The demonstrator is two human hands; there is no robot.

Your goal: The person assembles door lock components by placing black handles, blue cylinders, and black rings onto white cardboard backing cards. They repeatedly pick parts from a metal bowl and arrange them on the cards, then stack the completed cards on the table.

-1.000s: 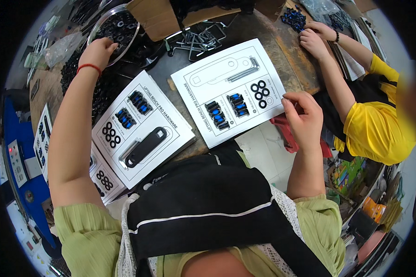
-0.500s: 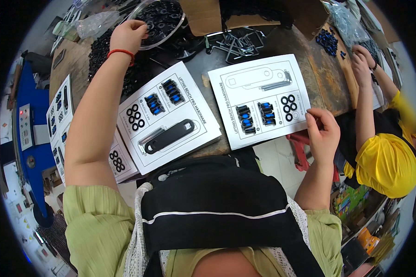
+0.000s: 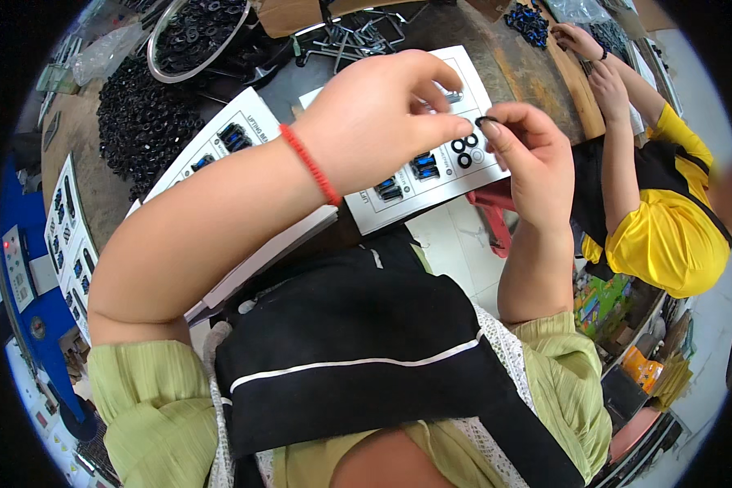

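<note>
Between the thumb and fingers of my right hand (image 3: 533, 159) is a small black washer (image 3: 485, 120), held over the right-hand printed card (image 3: 366, 215). My left hand (image 3: 382, 98) reaches across the same card, its thumb and fingers apart just left of the washer. Nothing shows in the left hand. The card bears pictures of blue-black bolts and black rings, and my left hand hides part of it. Another stack of printed cards (image 3: 256, 110) lies partly beneath my left forearm.
A clear bowl (image 3: 173, 79) full of black washers stands at the far left, beside a heap of small black parts (image 3: 142, 122). Hex keys (image 3: 350, 41) lie behind the cards. At right, a co-worker in a yellow top (image 3: 667, 244) handles parts near blue-black bolts (image 3: 527, 24).
My left hand has moved from the washer bowl across to the right card. My right hand has left the card's edge and now pinches a black washer. The view has shifted.
</note>
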